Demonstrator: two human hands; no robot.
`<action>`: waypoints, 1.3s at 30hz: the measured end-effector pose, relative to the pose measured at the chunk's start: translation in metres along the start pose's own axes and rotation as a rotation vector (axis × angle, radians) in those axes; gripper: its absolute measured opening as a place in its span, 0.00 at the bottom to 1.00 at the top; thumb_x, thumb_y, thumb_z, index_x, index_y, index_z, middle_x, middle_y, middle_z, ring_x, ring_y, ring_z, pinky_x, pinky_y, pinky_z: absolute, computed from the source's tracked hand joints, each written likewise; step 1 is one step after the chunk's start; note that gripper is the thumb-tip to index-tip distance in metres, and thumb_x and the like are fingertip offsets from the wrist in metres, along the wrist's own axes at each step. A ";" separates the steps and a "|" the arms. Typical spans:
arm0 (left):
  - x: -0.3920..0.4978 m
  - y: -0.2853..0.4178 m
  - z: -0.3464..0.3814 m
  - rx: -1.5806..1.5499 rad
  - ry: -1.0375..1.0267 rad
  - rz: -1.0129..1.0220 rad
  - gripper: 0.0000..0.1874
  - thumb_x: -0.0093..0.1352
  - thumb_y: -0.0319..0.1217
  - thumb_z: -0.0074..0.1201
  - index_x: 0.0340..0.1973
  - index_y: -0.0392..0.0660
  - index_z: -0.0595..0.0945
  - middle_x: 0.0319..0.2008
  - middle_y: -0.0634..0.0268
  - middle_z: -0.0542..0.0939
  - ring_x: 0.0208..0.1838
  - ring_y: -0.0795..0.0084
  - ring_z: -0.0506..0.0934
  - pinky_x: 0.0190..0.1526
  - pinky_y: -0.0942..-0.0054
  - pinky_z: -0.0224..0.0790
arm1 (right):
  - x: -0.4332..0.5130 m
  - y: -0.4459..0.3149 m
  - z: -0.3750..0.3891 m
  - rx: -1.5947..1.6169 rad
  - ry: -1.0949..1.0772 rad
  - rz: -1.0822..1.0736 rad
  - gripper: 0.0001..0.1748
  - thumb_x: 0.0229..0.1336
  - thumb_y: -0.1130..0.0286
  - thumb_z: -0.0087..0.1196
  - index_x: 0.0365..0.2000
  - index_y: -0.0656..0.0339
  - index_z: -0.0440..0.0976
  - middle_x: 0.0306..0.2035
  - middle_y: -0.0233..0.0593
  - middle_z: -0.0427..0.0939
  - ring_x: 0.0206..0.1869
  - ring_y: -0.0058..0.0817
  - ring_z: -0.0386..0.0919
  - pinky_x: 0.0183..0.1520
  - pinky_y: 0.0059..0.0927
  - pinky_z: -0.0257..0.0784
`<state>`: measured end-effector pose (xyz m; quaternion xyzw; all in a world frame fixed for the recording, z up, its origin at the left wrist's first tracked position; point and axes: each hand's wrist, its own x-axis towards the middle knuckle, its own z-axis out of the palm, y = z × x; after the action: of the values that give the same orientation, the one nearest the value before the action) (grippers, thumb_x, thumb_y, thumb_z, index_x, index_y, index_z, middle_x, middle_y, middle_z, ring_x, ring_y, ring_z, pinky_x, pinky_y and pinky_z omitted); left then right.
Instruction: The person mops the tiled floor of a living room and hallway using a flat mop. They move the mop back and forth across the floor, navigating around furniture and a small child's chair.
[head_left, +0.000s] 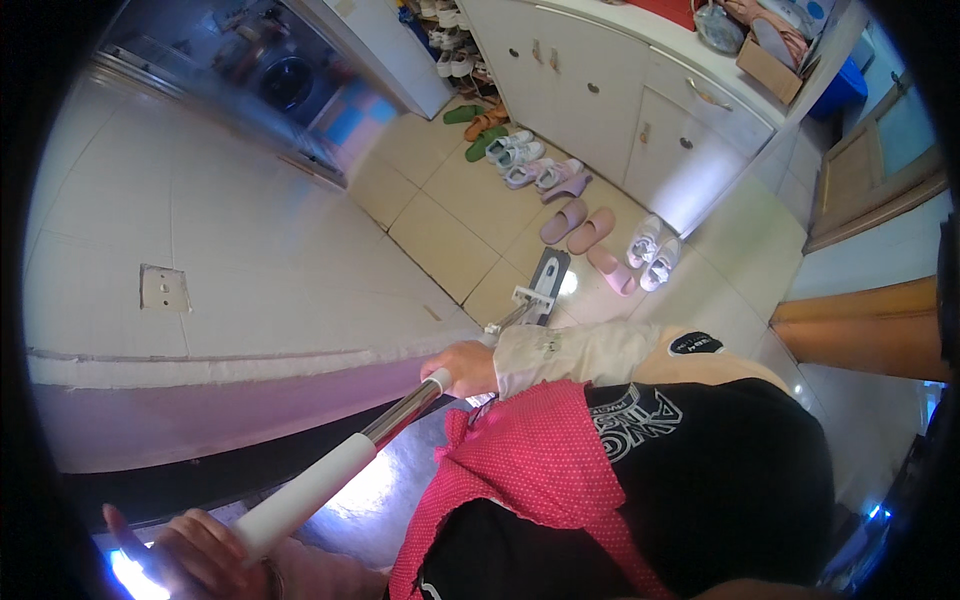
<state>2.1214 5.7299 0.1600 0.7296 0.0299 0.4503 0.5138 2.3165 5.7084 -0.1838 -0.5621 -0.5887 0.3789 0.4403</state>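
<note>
A flat mop runs diagonally across the view, with a steel pole (405, 410) and a thick white handle grip (311, 487). My right hand (463, 367) is closed around the pole near a white collar. At the lower left, my left hand (206, 551) holds the end of the white grip, one digit sticking out. The grey mop head (553, 274) rests on the tiled floor, close to a pair of mauve and pink-brown slippers (591, 229) and a pink slipper (611, 271). A red dotted apron (525, 450) covers part of my black top.
White sneakers (654, 253) and more shoes (517, 150) line the floor along a white cabinet (592, 82). A shoe rack (454, 52) stands beyond it. The white wall (225, 225) borders the left. A wooden post (862, 330) juts in at right.
</note>
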 end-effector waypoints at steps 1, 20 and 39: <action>-0.006 -0.004 0.001 -0.014 0.022 -0.013 0.26 0.68 0.31 0.41 0.60 0.34 0.61 0.12 0.69 0.62 0.14 0.72 0.60 0.18 0.71 0.59 | -0.002 0.001 -0.003 -0.004 0.031 -0.017 0.13 0.43 0.69 0.57 0.34 0.49 0.76 0.31 0.41 0.80 0.36 0.46 0.77 0.37 0.44 0.70; -0.019 -0.028 0.076 0.098 0.278 0.151 0.12 0.67 0.36 0.45 0.23 0.45 0.70 0.12 0.67 0.64 0.14 0.71 0.63 0.19 0.71 0.60 | 0.011 0.050 0.008 0.044 0.068 -0.161 0.14 0.40 0.69 0.60 0.33 0.53 0.77 0.30 0.41 0.79 0.35 0.44 0.77 0.38 0.41 0.71; -0.036 -0.018 0.015 -0.019 0.077 0.021 0.12 0.72 0.32 0.35 0.27 0.45 0.69 0.13 0.68 0.64 0.15 0.73 0.64 0.22 0.69 0.62 | -0.008 0.018 -0.020 -0.039 0.132 -0.003 0.14 0.41 0.72 0.59 0.34 0.52 0.76 0.29 0.41 0.79 0.34 0.44 0.77 0.35 0.42 0.70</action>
<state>2.1181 5.7099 0.1225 0.7071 0.0376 0.4836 0.5145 2.3415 5.7010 -0.1946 -0.5933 -0.5667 0.3287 0.4677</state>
